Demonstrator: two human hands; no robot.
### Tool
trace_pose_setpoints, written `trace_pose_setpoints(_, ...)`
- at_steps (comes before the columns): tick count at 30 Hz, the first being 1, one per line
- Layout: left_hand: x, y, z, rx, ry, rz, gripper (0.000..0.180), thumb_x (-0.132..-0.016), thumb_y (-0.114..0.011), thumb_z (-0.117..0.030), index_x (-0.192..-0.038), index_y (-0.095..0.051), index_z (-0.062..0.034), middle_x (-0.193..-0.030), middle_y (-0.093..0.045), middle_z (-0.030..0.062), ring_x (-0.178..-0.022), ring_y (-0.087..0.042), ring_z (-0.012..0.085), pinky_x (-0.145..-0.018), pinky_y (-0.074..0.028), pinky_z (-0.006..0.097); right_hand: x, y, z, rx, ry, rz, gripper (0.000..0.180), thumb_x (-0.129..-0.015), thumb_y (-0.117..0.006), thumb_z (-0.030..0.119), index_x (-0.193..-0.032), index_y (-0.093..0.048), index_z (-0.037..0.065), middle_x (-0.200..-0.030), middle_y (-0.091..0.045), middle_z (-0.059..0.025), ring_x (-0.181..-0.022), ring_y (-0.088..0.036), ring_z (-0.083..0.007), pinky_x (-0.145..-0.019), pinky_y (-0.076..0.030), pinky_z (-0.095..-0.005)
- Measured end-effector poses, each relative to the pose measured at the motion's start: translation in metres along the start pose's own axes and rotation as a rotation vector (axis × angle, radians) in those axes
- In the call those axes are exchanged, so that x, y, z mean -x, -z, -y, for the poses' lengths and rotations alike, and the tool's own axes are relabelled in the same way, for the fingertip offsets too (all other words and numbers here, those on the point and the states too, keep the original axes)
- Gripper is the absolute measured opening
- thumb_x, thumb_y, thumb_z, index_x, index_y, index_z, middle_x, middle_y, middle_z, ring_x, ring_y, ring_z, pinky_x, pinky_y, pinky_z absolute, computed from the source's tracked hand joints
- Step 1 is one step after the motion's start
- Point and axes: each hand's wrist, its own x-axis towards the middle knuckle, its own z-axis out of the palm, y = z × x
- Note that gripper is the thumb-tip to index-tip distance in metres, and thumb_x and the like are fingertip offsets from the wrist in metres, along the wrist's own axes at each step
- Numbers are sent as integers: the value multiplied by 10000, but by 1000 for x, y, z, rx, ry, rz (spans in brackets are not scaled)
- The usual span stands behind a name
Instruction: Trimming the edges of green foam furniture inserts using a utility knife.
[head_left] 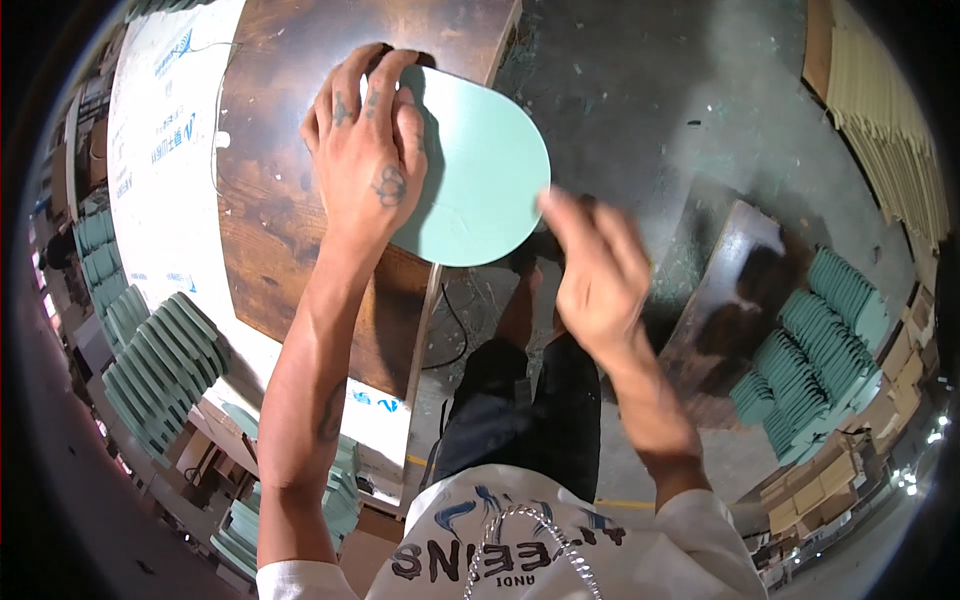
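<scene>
A pale green panel (478, 165) with a smooth rounded outline juts past the right edge of a brown wooden board (265, 170). My left hand (365, 150) grips its left side, with bent fingers at the far edge and the thumb along its face. Close by the panel's right rim is my right hand (600, 270), its fingers curled and blurred by motion. The index fingertip meets the rim or nearly so. Whatever lies between those fingers is too small and smeared to make out.
Stacked green panels stand at the left (165, 370) and at the right (805, 360). A dark brown board (725, 290) lies low on the right. Pale sheets (885, 130) are piled at the far right. Green scraps dot the grey floor (640, 90), and a black cable (462, 335) hangs beside the table.
</scene>
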Motion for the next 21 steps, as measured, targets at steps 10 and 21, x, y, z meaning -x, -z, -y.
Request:
trace_pose_setpoints(10,-1,-2,-1,6,-26,-70,381,-954,-517,-172,-1330,-573,-194,-1355,-536,77,-1291,-493,324,-1096,-315,513,4,-9,1,203,60,53,514,-862,-665,-11,-1330,-674,203,-979,-673,-52,-807,-625,-201,-749,-455,-390)
trace_pose_setpoints(21,1,0,-3,22,1,-28,425,-955,-461,-154,-1364,-567,-195,-1414,-520,107,-1333,-474,345,-1112,-316,536,68,-1,20,-1057,-1073,-354,488,-1046,-534,128,-1507,-396,48,-1029,-696,-125,-805,-641,-172,-737,-551,-326)
